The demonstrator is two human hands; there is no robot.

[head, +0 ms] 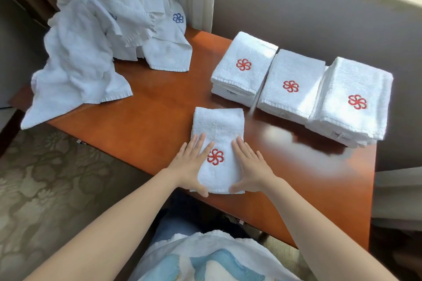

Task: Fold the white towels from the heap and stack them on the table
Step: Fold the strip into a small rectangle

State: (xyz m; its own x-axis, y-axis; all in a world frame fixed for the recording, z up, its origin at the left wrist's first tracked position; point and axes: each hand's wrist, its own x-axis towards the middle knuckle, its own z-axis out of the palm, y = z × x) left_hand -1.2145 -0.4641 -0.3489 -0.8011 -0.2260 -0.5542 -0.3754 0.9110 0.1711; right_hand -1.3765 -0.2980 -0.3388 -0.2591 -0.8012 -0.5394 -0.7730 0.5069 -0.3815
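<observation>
A: Where is the folded towel?
B: At the near edge of the worktop. My left hand and right hand press on it flat, fingers straight, grasping nothing.
A: Any label?
B: I see a red flower emblem. The tags on the stacks are too small to read.

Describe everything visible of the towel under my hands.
The folded towel is white terry, a long narrow rectangle with a lengthwise crease, a hemmed near edge and a red flower logo facing up. It lies flat on the wooden table by its near edge, apart from the stacks. The left hand and right hand press flat on it, flanking the logo.
</observation>
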